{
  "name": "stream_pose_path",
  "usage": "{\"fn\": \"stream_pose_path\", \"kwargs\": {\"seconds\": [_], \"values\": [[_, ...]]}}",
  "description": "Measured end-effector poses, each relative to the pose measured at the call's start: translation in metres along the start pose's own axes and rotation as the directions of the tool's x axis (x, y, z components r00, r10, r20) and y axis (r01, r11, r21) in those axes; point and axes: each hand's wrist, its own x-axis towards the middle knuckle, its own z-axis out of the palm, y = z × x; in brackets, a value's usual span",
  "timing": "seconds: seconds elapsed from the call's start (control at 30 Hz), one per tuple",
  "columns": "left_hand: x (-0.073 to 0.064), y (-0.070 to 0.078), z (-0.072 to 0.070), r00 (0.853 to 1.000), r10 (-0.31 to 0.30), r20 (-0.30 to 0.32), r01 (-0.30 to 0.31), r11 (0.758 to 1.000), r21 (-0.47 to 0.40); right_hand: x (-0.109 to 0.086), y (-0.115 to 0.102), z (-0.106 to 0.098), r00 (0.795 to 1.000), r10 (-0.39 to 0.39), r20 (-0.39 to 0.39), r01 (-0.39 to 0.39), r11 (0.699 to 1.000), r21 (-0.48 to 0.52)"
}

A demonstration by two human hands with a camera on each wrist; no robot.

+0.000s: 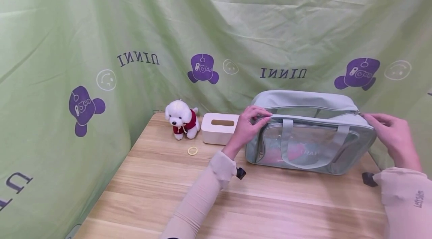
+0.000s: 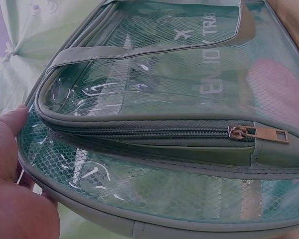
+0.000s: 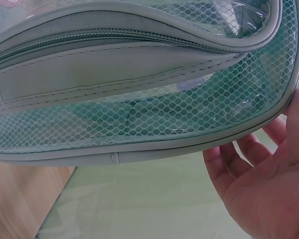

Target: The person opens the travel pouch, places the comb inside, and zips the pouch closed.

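A pale green travel bag (image 1: 310, 152) with a clear front stands upright on the table, its top zip parted. My left hand (image 1: 248, 126) pinches the bag's rim at the upper left corner, thumb in front. At the opposite upper corner, by the end of the top zip, my right hand (image 1: 391, 130) grips the edge with curled fingers. The left wrist view shows a front pocket zip with a metal zip pull (image 2: 259, 133). In the right wrist view, fingers (image 3: 254, 149) go behind the bag's piped edge, so their tips are hidden.
Left of the bag is a white tissue box (image 1: 216, 134) with a wooden-toned slot, partly behind my left hand. Beside it sits a white plush dog (image 1: 179, 115) in a red top. A pale yellow ring (image 1: 192, 151) lies in front. Green printed cloth (image 1: 168, 25) hangs behind the table.
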Motion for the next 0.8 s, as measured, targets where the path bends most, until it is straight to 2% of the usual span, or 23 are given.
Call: {"fn": "stream_pose_path", "kwargs": {"seconds": [0.47,0.8], "values": [[0.000,0.000,0.003,1.000,-0.006,-0.019,0.006,1.000,-0.015,-0.006,-0.008,0.003,0.998,-0.022,-0.061,0.026,0.998,0.058],[-0.001,-0.001,0.006,0.998,-0.033,-0.044,0.032,0.999,-0.030,-0.003,-0.010,0.001,1.000,-0.004,-0.002,0.004,1.000,0.012]]}}
